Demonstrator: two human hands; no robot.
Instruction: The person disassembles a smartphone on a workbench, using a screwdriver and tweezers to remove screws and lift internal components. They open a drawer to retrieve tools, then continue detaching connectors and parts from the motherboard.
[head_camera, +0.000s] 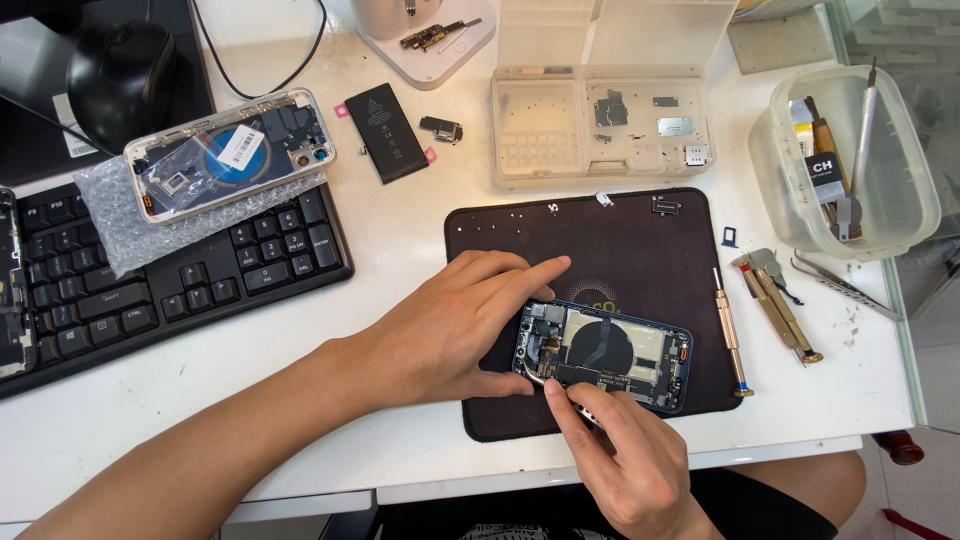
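A: State the hands.
B: Right hand (625, 450) pinches tweezers (560, 392) at the opened phone (603, 355); left hand (450, 325) clasps its upper end, forefinger extended.
A: Location and handling?
B: On the black mat (640, 240). Light, rigid, likely fragile inside; hold the frame edges.

You've got the opened phone (605, 355) lying flat, just below the centre of the frame, back cover off and its insides facing up. Dark blue frame around it, long axis running left to right with a slight downward tilt to the right. A black round coil sits in the middle, small boards and gold-coloured connectors crowd its left end. The metal tweezers (568, 398) angle in at its lower left edge, tips on the phone.
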